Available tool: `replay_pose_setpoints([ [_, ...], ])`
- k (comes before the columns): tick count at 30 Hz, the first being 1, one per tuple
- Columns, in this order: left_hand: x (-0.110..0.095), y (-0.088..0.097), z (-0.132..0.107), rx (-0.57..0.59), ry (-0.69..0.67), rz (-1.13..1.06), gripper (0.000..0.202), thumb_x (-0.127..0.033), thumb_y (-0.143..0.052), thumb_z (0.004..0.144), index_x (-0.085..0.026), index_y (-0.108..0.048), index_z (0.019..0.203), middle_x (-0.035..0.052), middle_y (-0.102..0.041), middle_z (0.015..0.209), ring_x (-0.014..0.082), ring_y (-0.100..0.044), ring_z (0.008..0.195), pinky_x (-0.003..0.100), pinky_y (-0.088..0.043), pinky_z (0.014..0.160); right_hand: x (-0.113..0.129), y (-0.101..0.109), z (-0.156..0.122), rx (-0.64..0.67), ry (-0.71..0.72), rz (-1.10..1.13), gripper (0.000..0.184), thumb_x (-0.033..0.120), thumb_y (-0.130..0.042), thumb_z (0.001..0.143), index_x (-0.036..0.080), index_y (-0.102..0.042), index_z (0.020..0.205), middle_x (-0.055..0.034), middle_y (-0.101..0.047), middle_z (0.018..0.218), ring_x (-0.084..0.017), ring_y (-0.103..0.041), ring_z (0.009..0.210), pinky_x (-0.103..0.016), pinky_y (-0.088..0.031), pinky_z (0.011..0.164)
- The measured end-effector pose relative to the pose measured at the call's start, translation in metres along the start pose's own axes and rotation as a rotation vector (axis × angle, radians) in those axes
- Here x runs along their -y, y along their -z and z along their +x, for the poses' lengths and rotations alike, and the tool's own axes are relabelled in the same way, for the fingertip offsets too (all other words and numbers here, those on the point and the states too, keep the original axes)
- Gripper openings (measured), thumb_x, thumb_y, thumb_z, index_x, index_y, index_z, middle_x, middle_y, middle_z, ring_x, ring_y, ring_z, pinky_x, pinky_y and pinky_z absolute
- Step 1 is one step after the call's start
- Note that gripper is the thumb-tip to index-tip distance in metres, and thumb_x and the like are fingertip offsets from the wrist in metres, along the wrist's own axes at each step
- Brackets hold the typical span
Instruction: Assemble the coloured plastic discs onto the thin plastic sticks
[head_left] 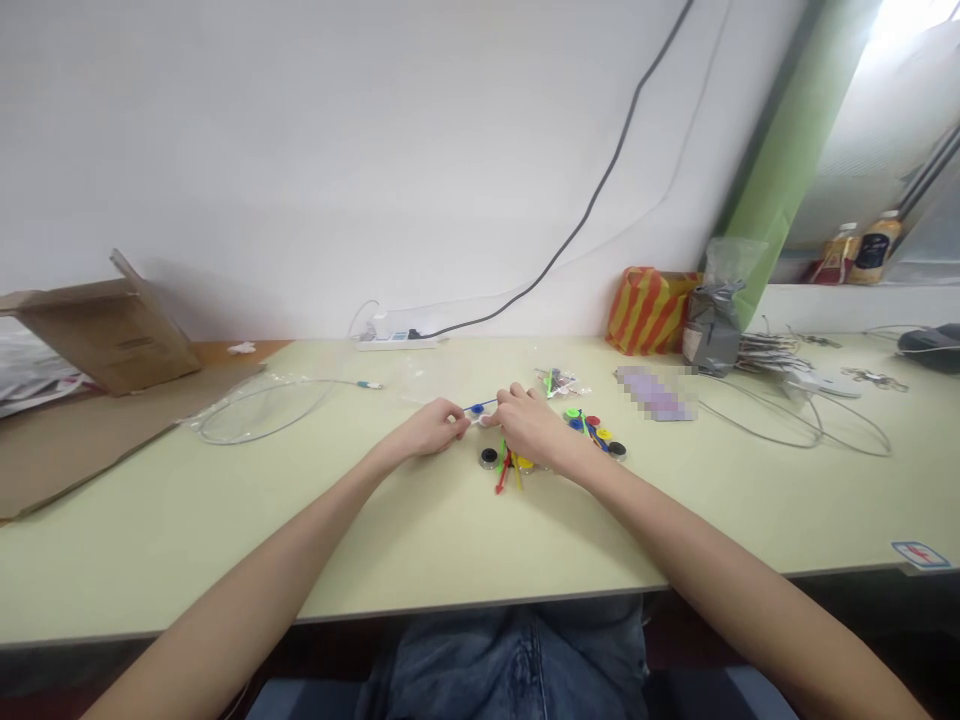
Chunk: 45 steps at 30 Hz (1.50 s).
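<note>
My left hand (437,428) is closed in a pinch at one end of a small white piece (477,420), too small to make out in detail. At its other end are the bent, closed fingers of my right hand (527,425). Just behind the piece lie a blue round cap-like disc (478,409) and a thin blue stick (484,404). In front of my right hand are a black round disc (488,458), a red arrow (501,484), a yellow stick (517,475) and a yellow disc (526,465), partly hidden by the hand.
Several coloured discs (592,425) and sticks lie right of my right hand. Behind are a clear bag of sticks (559,382) and a power strip (397,341). A cable (262,425) and cardboard (97,430) lie left; a blurred purple object (652,393) and striped bag (646,312) right.
</note>
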<state>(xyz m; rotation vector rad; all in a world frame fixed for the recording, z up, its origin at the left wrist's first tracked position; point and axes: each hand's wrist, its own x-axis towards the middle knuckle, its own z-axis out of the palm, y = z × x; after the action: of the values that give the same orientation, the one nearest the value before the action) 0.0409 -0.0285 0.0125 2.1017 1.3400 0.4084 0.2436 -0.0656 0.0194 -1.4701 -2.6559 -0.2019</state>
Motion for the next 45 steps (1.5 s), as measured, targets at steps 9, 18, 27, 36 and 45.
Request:
replay_pose_setpoints([
  [9,0.009,-0.001,0.005,-0.034,0.013,0.039,0.033,-0.048,-0.054,0.083,-0.016,-0.064,0.083,-0.0014,-0.053,0.052,0.0135,-0.042,0.042,0.025,-0.031,0.045,-0.002,0.002,0.002,0.013,-0.03,0.014,0.054,0.003,-0.04,0.091,0.025,-0.065,0.133,-0.0136,-0.059,0.11,-0.028,-0.047,0.105,-0.036,-0.034,0.084],
  [18,0.006,-0.004,0.002,-0.158,-0.042,0.089,0.032,-0.04,-0.052,0.086,-0.018,-0.064,0.105,-0.0021,-0.056,0.06,0.0159,-0.047,0.051,0.026,-0.037,0.054,-0.001,0.002,0.004,0.03,-0.021,0.076,0.055,0.003,-0.039,0.091,0.023,-0.064,0.135,-0.0134,-0.061,0.111,-0.028,-0.047,0.108,-0.035,-0.035,0.087],
  [27,-0.024,-0.005,-0.017,0.064,-0.368,0.058,0.031,-0.047,-0.058,0.089,-0.02,-0.067,0.1,-0.005,-0.043,0.062,0.012,-0.036,0.057,0.024,-0.028,0.055,-0.01,-0.005,0.003,-0.041,-0.008,0.113,0.037,0.008,-0.043,0.095,0.023,-0.075,0.108,-0.0122,-0.06,0.109,-0.027,-0.047,0.107,-0.035,-0.035,0.087],
  [36,-0.016,-0.006,-0.012,0.093,-0.388,0.111,0.015,-0.032,-0.058,0.087,-0.02,-0.067,0.086,-0.0034,-0.048,0.066,0.0119,-0.04,0.06,0.024,-0.03,0.058,-0.024,-0.01,0.001,-0.202,0.03,0.152,0.018,0.019,-0.057,0.097,0.019,-0.074,0.097,-0.0096,-0.061,0.11,-0.024,-0.046,0.109,-0.035,-0.034,0.089],
  [45,-0.01,-0.008,-0.008,0.006,-0.395,0.184,0.023,-0.03,-0.049,0.091,-0.021,-0.07,0.092,-0.0005,-0.062,0.071,0.0147,-0.052,0.064,0.025,-0.035,0.063,-0.024,-0.001,-0.007,-0.098,0.077,0.158,0.015,0.011,-0.064,0.089,0.019,-0.076,0.088,-0.0092,-0.062,0.105,-0.024,-0.048,0.105,-0.034,-0.034,0.087],
])
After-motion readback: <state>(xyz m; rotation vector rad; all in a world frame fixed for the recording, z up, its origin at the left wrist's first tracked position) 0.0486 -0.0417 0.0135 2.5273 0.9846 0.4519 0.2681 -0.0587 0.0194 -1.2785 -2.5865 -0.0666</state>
